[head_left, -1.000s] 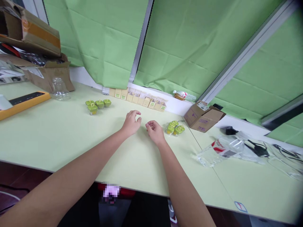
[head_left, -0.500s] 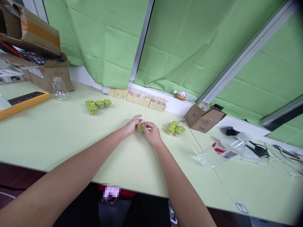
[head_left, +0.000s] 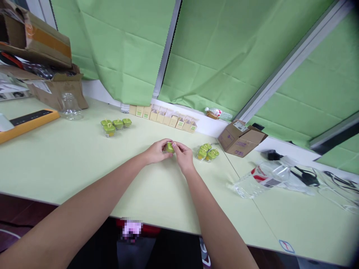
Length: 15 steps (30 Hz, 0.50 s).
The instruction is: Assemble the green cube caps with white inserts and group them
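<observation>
Between both hands is a small clear container with a green lid [head_left: 169, 147] and a pale loop on top. My left hand [head_left: 156, 151] is closed around its left side. With thumb and fingers, my right hand [head_left: 183, 155] grips the lid's right side near the loop; the fingertips partly cover it. A cluster of similar green-lidded containers [head_left: 109, 129] stands to the left. Another group of them [head_left: 206, 152] sits just right of my right hand.
Small open cartons [head_left: 165, 117] line the wall. A cardboard box [head_left: 240, 139] and a large clear bottle [head_left: 260, 181] are at the right. At the left are a glass jar [head_left: 70, 107], an orange-edged device [head_left: 30, 125] and stacked cardboard boxes [head_left: 57, 87]. Another bottle [head_left: 220, 113] lies on the ledge.
The container has shifted slightly right and tilted between my hands. My left hand has closed around it, and my right hand has moved a little to the right.
</observation>
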Tool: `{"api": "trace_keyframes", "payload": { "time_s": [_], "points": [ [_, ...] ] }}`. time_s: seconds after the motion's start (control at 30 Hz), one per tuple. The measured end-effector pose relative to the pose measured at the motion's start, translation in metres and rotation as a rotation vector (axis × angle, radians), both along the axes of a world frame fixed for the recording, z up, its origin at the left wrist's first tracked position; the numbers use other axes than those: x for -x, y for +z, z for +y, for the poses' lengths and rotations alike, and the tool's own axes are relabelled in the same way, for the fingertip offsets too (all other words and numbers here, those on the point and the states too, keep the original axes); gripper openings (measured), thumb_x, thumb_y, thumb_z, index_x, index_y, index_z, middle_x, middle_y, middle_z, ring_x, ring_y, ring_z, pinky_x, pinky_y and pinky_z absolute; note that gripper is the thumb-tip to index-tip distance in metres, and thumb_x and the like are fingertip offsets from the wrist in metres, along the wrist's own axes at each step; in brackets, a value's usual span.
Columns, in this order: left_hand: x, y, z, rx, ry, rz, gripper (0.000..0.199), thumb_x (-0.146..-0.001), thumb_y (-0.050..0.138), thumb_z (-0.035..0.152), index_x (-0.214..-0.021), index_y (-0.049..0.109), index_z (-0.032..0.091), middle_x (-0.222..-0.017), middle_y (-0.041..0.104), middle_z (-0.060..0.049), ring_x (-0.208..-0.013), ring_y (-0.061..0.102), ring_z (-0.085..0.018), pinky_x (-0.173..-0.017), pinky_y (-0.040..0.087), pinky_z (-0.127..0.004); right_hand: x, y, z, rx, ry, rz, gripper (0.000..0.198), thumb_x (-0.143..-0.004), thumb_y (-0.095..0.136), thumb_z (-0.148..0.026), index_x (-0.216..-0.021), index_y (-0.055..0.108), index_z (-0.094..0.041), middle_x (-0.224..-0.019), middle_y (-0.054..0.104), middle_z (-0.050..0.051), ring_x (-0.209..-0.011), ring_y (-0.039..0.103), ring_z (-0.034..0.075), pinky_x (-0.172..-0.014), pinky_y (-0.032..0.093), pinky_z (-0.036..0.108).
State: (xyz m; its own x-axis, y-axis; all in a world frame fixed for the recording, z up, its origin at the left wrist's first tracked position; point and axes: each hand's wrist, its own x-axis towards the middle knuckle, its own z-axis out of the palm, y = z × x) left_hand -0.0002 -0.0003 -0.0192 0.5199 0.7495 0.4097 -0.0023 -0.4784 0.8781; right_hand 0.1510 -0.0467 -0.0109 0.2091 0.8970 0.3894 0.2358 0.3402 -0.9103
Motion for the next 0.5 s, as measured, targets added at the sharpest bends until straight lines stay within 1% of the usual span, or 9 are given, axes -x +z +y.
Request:
{"api": "trace_keyframes", "payload": {
  "time_s": [0.1, 0.17, 0.3, 0.33, 0.4, 0.43, 0.47, 0.5],
  "points": [
    [0.001, 0.005, -0.002, -0.021, -0.018, 0.002, 0.05, -0.074, 0.072, 0.028, -0.121, 0.059, 0.017, -0.111, 0.066, -0.009, -0.095, 0.062, -0.02, -0.086, 0.049, -0.033, 0.0, -0.001, 0.001, 0.014, -0.001, 0.055, 0.034, -0.083, 0.064, -0.047, -0.1, 0.074, -0.019, -0.105, 0.074, 0.006, -0.101, 0.067, 0.022, -0.091, 0.054, 0.036],
    [0.002, 0.004, -0.003, -0.031, -0.019, 0.017, 0.046, -0.074, 0.071, 0.028, -0.118, 0.061, 0.017, -0.108, 0.067, -0.009, -0.095, 0.062, -0.02, -0.087, 0.049, -0.034, 0.0, -0.003, 0.003, 0.03, -0.004, 0.061, 0.036, -0.083, 0.062, -0.049, -0.1, 0.073, -0.019, -0.106, 0.074, 0.006, -0.101, 0.067, 0.022, -0.088, 0.055, 0.036],
    [0.005, 0.001, 0.001, -0.021, -0.007, 0.083, 0.042, -0.074, 0.071, 0.03, -0.113, 0.063, 0.019, -0.106, 0.068, -0.007, -0.097, 0.062, -0.022, -0.088, 0.05, -0.036, 0.0, -0.006, 0.005, 0.034, -0.022, -0.025, 0.036, -0.085, 0.057, -0.05, -0.097, 0.071, -0.019, -0.102, 0.074, 0.006, -0.095, 0.068, 0.021, -0.087, 0.055, 0.034],
    [0.005, 0.004, 0.001, -0.022, 0.011, 0.105, 0.044, -0.073, 0.071, 0.03, -0.115, 0.062, 0.019, -0.109, 0.067, -0.008, -0.101, 0.061, -0.024, -0.091, 0.05, -0.038, 0.0, -0.006, 0.005, 0.025, -0.023, -0.054, 0.035, -0.086, 0.056, -0.049, -0.096, 0.071, -0.019, -0.1, 0.074, 0.006, -0.093, 0.068, 0.02, -0.087, 0.055, 0.034],
    [0.003, 0.014, -0.006, -0.064, 0.093, 0.13, 0.052, -0.072, 0.071, 0.029, -0.122, 0.059, 0.02, -0.122, 0.063, -0.01, -0.116, 0.056, -0.029, -0.101, 0.045, -0.043, 0.0, -0.006, 0.003, 0.007, -0.026, -0.122, 0.032, -0.087, 0.055, -0.046, -0.094, 0.07, -0.019, -0.097, 0.074, 0.005, -0.09, 0.068, 0.019, -0.087, 0.055, 0.033],
    [0.0, 0.022, -0.014, -0.105, 0.157, 0.129, 0.058, -0.072, 0.07, 0.029, -0.128, 0.056, 0.021, -0.13, 0.059, -0.012, -0.125, 0.05, -0.031, -0.107, 0.04, -0.047, 0.0, -0.006, 0.002, 0.007, -0.035, -0.174, 0.029, -0.088, 0.054, -0.044, -0.094, 0.07, -0.02, -0.096, 0.074, 0.004, -0.09, 0.069, 0.019, -0.085, 0.056, 0.032],
    [-0.003, 0.03, -0.027, -0.161, 0.202, 0.111, 0.061, -0.075, 0.066, 0.028, -0.134, 0.051, 0.021, -0.137, 0.053, -0.013, -0.132, 0.044, -0.033, -0.112, 0.035, -0.049, -0.001, -0.006, 0.0, 0.017, -0.057, -0.235, 0.026, -0.088, 0.054, -0.041, -0.092, 0.07, -0.021, -0.093, 0.074, 0.003, -0.089, 0.069, 0.019, -0.081, 0.057, 0.031],
    [-0.006, 0.037, -0.044, -0.198, 0.197, 0.095, 0.061, -0.08, 0.06, 0.028, -0.139, 0.046, 0.023, -0.141, 0.05, -0.013, -0.135, 0.041, -0.032, -0.113, 0.033, -0.051, -0.001, -0.006, -0.001, 0.032, -0.085, -0.294, 0.023, -0.089, 0.055, -0.039, -0.089, 0.07, -0.022, -0.09, 0.075, 0.001, -0.088, 0.07, 0.018, -0.076, 0.059, 0.029]
  ]
}}
